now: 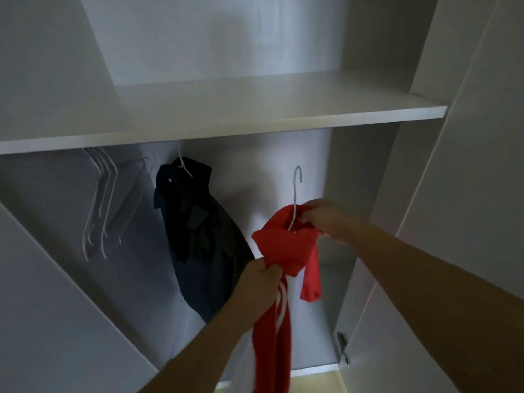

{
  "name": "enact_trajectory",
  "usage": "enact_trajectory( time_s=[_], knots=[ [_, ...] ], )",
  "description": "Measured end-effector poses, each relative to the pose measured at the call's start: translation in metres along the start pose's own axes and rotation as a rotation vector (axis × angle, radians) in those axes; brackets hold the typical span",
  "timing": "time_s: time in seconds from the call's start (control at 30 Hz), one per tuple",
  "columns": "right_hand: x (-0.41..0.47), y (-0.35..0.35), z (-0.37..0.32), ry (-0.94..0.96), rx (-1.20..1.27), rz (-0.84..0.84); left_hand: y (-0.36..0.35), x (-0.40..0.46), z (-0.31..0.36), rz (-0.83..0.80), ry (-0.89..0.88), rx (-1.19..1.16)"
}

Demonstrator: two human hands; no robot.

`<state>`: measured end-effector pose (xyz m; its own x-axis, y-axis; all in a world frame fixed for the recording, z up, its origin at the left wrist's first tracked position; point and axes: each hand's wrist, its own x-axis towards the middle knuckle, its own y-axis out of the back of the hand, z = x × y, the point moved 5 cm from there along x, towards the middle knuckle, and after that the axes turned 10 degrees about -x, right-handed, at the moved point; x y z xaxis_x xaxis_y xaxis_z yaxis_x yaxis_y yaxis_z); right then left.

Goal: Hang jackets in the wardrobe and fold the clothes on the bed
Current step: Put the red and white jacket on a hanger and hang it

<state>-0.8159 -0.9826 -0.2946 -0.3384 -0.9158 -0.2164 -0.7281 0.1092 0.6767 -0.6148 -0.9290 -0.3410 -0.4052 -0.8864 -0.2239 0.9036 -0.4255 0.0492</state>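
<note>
We stand before the open wardrobe [425,194] with both hands on the red jacket [283,248], which sits on a white wire hanger [296,191] held up inside the hanging compartment, under the shelf [226,109]. Our right hand [323,219] pinches the collar and the hanger's neck together, fingers curled round them; the hook points up, free of any rail we can see. Our left hand [261,282] grips a bunch of the jacket's front lower down, where white stripes show, and the rest of the cloth hangs below our fist. One red sleeve dangles at the right. To the left a dark jacket [198,236] hangs on its own hanger, and farther left a cluster of empty hangers [99,202] hangs near the side wall.
</note>
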Motion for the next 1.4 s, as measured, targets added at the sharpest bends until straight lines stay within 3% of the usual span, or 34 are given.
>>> enact_trajectory(
  time_s=[0.1, 0.23, 0.3, 0.47, 0.73, 0.83, 0.97, 1.0, 1.03, 1.07, 1.3, 1.37, 1.4],
  knots=[
    [0.046, 0.003, -0.015, 0.038, -0.429, 0.232, -0.012, 0.036, -0.005, 0.081, -0.049, -0.088],
    [0.096, -0.002, -0.036, 0.026, -0.391, 0.367, -0.014, 0.085, 0.0, 0.223, -0.118, -0.17],
    [0.116, -0.01, -0.051, 0.069, -0.257, 0.302, -0.009, 0.105, 0.009, 0.306, -0.158, -0.202],
    [0.137, -0.027, -0.081, 0.051, 0.406, 0.007, 0.023, 0.142, 0.032, 0.495, -0.289, -0.116],
    [0.155, -0.048, -0.094, 0.082, 0.405, -0.041, 0.052, 0.174, 0.047, 0.634, -0.422, -0.072],
    [0.161, -0.055, -0.09, 0.06, 0.353, -0.016, 0.068, 0.188, 0.057, 0.689, -0.379, -0.185],
    [0.162, -0.069, -0.085, 0.013, 0.293, -0.011, 0.08, 0.204, 0.061, 0.573, -0.2, -0.013],
    [0.161, -0.071, -0.085, 0.011, 0.291, -0.01, 0.076, 0.203, 0.058, 0.498, -0.199, 0.388],
    [0.161, -0.072, -0.083, 0.008, 0.291, -0.01, 0.076, 0.202, 0.058, 0.452, -0.202, 0.638],
    [0.162, -0.073, -0.081, 0.008, 0.292, -0.013, 0.078, 0.203, 0.057, 0.441, -0.211, 0.745],
    [0.157, -0.079, -0.073, -0.011, 0.278, -0.059, 0.075, 0.193, 0.042, 0.236, -0.152, 0.875],
    [0.153, -0.083, -0.071, -0.005, 0.279, -0.061, 0.07, 0.19, 0.04, 0.198, -0.159, 0.721],
    [0.15, -0.085, -0.071, 0.004, 0.28, -0.065, 0.071, 0.19, 0.034, 0.165, -0.057, 0.698]
  ],
)
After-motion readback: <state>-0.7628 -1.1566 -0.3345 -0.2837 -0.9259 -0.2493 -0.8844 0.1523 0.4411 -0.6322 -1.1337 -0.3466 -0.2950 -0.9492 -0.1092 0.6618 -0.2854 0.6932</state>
